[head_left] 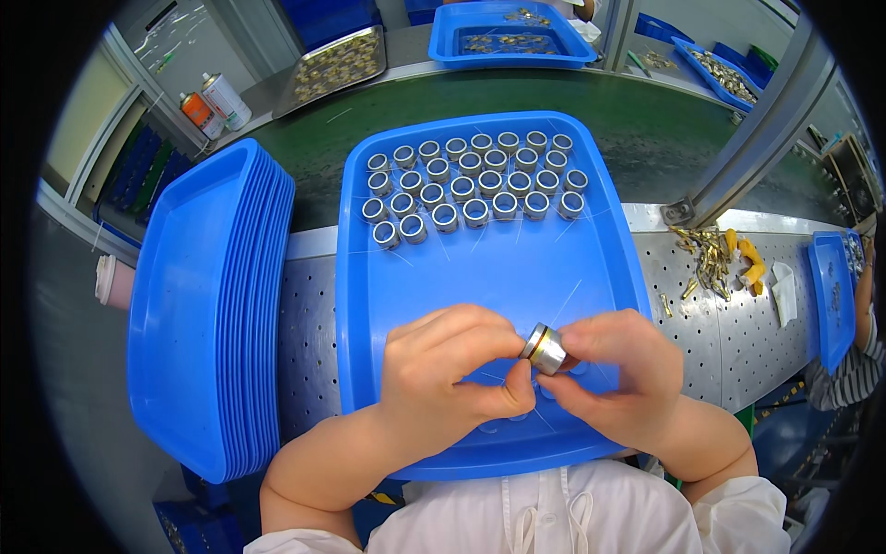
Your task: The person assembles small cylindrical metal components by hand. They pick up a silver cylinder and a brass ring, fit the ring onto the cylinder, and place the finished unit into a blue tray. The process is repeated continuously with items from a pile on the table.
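A small silver metal ring with a brass band (544,348) is pinched between the fingers of both my hands over the near part of a blue plastic tray (498,268). My left hand (443,374) grips it from the left, my right hand (614,374) from the right. At the far end of the tray several similar metal rings (475,185) stand in rows, open side up. The near middle of the tray holds no parts.
A stack of blue trays (208,305) leans at my left. Loose brass parts (706,254) and yellow pieces lie on the perforated metal table at the right. Spray cans (214,102), a metal tray of parts (337,65) and more blue trays (512,37) lie beyond a green belt. Another person's arm (854,360) shows far right.
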Tool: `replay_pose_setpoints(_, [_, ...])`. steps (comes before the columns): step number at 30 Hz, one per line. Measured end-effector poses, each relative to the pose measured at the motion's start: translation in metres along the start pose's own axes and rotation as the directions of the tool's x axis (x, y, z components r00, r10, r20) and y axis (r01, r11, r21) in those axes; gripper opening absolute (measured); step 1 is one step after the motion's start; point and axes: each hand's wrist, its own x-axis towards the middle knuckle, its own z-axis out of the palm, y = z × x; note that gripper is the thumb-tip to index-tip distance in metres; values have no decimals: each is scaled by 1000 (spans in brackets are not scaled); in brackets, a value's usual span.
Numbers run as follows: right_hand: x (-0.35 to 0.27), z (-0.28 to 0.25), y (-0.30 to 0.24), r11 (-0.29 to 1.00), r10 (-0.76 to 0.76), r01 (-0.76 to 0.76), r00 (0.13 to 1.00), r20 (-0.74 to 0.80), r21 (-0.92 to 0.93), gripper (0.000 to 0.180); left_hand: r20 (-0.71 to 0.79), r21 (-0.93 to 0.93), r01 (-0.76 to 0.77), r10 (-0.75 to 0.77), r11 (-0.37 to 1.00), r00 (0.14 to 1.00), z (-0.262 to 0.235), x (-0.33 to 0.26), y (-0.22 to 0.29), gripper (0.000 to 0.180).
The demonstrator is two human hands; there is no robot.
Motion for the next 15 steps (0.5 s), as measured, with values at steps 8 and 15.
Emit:
replay_pose_setpoints(8, [8,-5,0,981,-142,146,989,40,-131,37,47,-154,150,-145,977,988,1,1,0,17])
replay_pose_setpoints(15, [8,-4,-2,995,67,-69,997,36,65,36,69,-217,178,-166,960,984,0,1,-1,17])
